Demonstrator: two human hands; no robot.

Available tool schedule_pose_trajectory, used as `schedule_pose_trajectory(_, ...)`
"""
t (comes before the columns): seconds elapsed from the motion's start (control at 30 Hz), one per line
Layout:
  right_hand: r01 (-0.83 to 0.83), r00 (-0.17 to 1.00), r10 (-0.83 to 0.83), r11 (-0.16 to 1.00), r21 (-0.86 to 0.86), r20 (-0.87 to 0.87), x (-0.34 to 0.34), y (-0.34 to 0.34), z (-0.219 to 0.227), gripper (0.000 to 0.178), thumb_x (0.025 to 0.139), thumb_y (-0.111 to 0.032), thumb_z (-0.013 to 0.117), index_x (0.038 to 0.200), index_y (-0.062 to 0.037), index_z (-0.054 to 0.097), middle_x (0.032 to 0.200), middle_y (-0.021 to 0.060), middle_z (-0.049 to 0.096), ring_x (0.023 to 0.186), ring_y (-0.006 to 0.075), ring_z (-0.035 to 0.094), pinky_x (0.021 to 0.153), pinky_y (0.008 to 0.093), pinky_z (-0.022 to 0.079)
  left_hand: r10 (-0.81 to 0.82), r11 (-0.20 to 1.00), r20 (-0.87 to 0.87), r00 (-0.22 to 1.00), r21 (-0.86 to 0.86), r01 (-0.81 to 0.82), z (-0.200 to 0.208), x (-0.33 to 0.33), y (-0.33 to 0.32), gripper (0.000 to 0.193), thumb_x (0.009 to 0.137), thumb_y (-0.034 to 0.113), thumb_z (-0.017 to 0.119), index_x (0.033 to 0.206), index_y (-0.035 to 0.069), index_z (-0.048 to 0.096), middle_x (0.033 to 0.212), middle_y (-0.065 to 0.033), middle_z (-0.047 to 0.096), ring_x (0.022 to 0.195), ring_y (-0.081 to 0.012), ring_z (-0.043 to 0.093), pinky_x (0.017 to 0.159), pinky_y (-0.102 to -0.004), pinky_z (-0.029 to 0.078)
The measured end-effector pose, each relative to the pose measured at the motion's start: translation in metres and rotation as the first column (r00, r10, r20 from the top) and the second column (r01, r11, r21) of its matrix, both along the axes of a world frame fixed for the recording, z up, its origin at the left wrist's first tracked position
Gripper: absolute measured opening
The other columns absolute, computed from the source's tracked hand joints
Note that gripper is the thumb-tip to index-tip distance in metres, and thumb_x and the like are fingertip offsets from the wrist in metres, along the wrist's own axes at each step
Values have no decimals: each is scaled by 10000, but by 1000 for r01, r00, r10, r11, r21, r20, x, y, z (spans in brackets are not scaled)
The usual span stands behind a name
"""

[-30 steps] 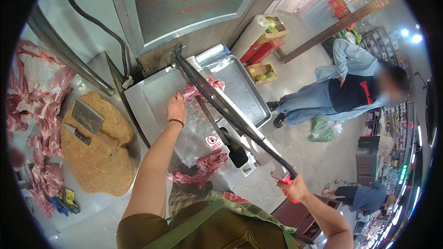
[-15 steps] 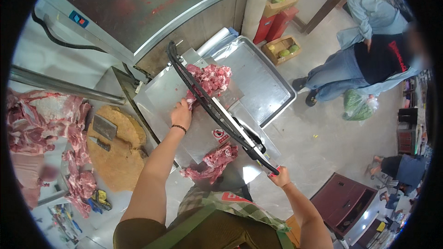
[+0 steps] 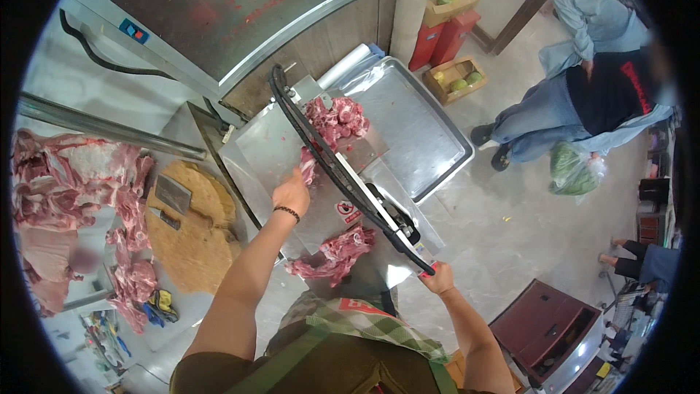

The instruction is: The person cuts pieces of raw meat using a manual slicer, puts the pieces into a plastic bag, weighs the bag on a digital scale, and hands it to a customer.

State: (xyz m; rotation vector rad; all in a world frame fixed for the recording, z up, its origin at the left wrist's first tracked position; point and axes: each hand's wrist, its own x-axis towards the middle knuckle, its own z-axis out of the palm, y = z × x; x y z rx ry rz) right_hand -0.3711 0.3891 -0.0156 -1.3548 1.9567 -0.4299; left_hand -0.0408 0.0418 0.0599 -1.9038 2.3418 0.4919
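Note:
My left hand (image 3: 291,193) is closed on the end of a bony meat piece (image 3: 308,166), which lies on the metal bed of a lever bone cutter (image 3: 251,142), close beside its long arm. With my right hand (image 3: 437,278) I grip the red-ended handle of the black and silver cutter arm (image 3: 363,201), which runs diagonally across the bed. Cut chunks of meat (image 3: 348,118) are heaped on the arm's far side. Another long bony piece (image 3: 339,254) sits at the near edge, by my apron (image 3: 379,321). The arm hides part of the blade line.
A steel tray (image 3: 430,153) adjoins the cutter. To the left, a round wooden block (image 3: 186,255) bears a cleaver (image 3: 173,193) and a small knife (image 3: 165,217), beside large meat cuts (image 3: 55,182). A person (image 3: 576,102) with a green bag (image 3: 572,168) stands at the right.
My left hand has drawn back slightly toward me along the bed, and more of the meat piece shows beyond its fingers. My right hand stays on the handle. The view has shifted a little.

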Motion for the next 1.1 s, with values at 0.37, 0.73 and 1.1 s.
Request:
schedule_pose_trajectory(0.37, 42, 999, -44, 979, 202, 7, 9, -2, 86, 328, 680, -249, 829, 826, -12, 655, 747, 214, 676, 750, 419, 671, 657, 450, 542, 812, 409, -399, 425, 909, 72, -41, 89, -25, 105, 901, 164, 611, 887, 64, 584, 649, -18, 546, 490, -106, 497, 414, -281, 406)
schedule_pose_trajectory(0.73, 217, 932, -321, 865, 452, 169, 52, -78, 284, 165, 800, -146, 737, 801, -5, 651, 608, 34, 611, 495, 127, 591, 465, 289, 469, 762, 611, -615, 203, 787, 92, -67, 62, -63, 321, 933, 202, 663, 1230, 97, 602, 1001, 13, 632, 693, -89, 576, 535, -265, 467)
schedule_pose_trajectory(1.1, 264, 910, -384, 828, 495, 158, 83, -132, 385, 118, 851, -71, 704, 840, 8, 616, 611, 39, 584, 462, 131, 554, 434, 291, 452, 778, 605, -613, -141, 790, -100, -149, 43, -156, 382, 954, 109, 627, 1328, 116, 545, 1097, -20, 666, 713, -113, 620, 569, -270, 484)
